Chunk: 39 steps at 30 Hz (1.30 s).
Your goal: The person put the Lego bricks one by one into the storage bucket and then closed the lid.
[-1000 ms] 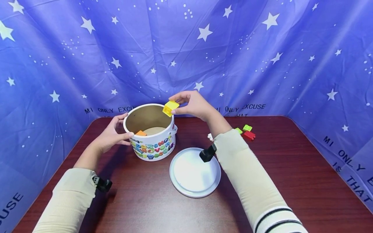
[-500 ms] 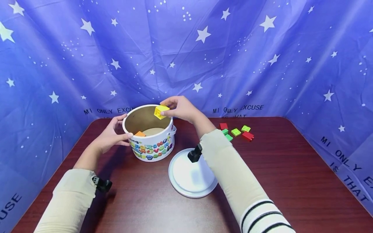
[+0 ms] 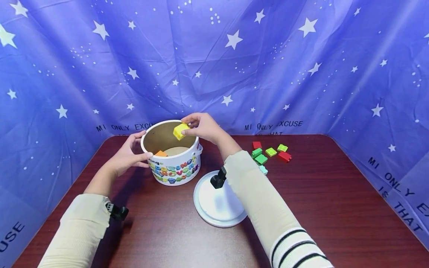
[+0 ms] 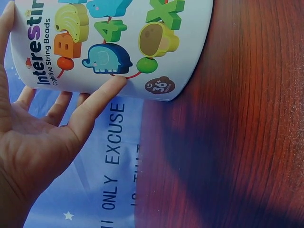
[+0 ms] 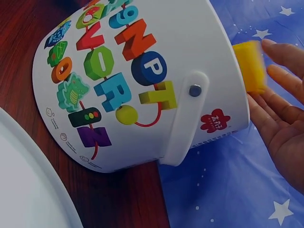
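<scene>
A white bucket (image 3: 174, 167) printed with colourful beads and letters stands on the table, its top uncovered. Spread against the bucket's left side is my left hand (image 3: 129, 156), its thumb at the rim. In the left wrist view, one straight finger (image 4: 102, 97) of it touches the printed wall. Thumb and fingers of my right hand (image 3: 206, 128) pinch a yellow toy building block (image 3: 180, 131) over the bucket's mouth, by its right rim. An orange block (image 3: 161, 153) shows inside the bucket. In the right wrist view, the bucket wall partly hides the yellow block (image 5: 251, 67).
A round white lid (image 3: 219, 204) lies in front of the bucket, partly under my right forearm. Beyond the forearm lie several blocks, among them a green block (image 3: 261, 159), a red block (image 3: 285, 156) and a pale turquoise block (image 3: 263, 170). A starry blue curtain (image 3: 214, 67) hangs behind.
My right hand has moved left and slightly down with the yellow block, from the right rim to over the mouth. More blocks show behind the forearm. My left hand stays put.
</scene>
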### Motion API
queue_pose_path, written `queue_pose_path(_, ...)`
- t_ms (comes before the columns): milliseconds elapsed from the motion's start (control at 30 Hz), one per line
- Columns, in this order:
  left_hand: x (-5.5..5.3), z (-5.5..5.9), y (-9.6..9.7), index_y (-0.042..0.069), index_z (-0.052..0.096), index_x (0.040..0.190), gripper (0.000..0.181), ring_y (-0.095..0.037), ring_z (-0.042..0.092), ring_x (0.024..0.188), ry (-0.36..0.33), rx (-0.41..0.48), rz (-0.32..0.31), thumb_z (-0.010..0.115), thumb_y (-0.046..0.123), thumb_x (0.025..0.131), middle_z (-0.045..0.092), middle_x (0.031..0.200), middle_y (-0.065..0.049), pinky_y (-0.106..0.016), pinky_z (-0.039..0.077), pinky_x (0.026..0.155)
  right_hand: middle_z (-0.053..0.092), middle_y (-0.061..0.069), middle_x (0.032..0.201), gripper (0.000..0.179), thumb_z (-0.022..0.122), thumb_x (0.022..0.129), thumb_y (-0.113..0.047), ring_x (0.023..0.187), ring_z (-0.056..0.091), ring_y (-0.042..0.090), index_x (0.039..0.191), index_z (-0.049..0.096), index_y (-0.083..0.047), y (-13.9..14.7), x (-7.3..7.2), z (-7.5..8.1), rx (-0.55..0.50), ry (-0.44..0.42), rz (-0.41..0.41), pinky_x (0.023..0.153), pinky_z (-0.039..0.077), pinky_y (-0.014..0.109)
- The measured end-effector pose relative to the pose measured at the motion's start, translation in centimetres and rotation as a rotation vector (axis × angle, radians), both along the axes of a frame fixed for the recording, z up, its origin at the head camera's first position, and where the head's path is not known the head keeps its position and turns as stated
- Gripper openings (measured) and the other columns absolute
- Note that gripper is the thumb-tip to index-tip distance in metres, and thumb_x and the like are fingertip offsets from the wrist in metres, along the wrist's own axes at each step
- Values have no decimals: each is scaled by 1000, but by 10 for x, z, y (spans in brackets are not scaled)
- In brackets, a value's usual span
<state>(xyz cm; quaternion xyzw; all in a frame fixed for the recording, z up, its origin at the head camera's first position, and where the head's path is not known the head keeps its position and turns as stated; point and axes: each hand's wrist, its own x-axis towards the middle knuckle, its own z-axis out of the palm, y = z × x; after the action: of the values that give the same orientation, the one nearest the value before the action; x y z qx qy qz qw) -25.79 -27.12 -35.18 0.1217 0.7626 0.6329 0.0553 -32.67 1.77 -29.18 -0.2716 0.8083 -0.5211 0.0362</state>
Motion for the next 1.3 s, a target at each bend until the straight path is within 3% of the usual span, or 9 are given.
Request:
queue_pose_path(233, -2, -2, 0, 8, 10, 153, 88, -41, 44, 117, 1, -10, 3, 68, 0, 88, 24, 143, -29, -59, 56, 75, 66, 18, 115, 46, 80, 79, -10, 108, 61, 31, 121, 65, 2, 4, 1, -1, -50, -6, 4, 84, 55, 31)
queue_pose_path(567, -2, -3, -1, 8, 11, 153, 87, -48, 40, 120, 5, -4, 1, 67, 0, 88, 24, 143, -28, -56, 57, 73, 67, 12, 118, 42, 81, 79, -12, 105, 64, 24, 117, 69, -4, 23, 11, -1, -105, 61, -18, 89, 53, 31)
queue_pose_path(867, -2, -2, 0, 8, 10, 153, 87, -29, 51, 109, 9, -19, 0, 68, 1, 88, 25, 142, -27, -55, 57, 73, 67, 6, 118, 42, 80, 80, -15, 105, 62, 18, 119, 68, -5, 46, 24, -4, -141, 88, -41, 91, 53, 34)
queue_pose_path(1067, -2, -2, 0, 9, 11, 154, 87, -31, 50, 110, 7, -20, 0, 68, 2, 88, 25, 143, -27, -54, 58, 73, 67, 7, 117, 41, 79, 82, -15, 106, 62, 23, 120, 68, -5, 58, 36, -7, -163, 88, -36, 93, 52, 43)
queue_pose_path(1300, -1, -2, 0, 9, 10, 153, 88, -25, 52, 106, 10, -23, 2, 68, 1, 88, 25, 142, -27, -54, 58, 73, 66, 9, 119, 39, 79, 81, -12, 107, 61, 24, 118, 68, -5, 71, 45, -14, -153, 99, -18, 96, 52, 42)
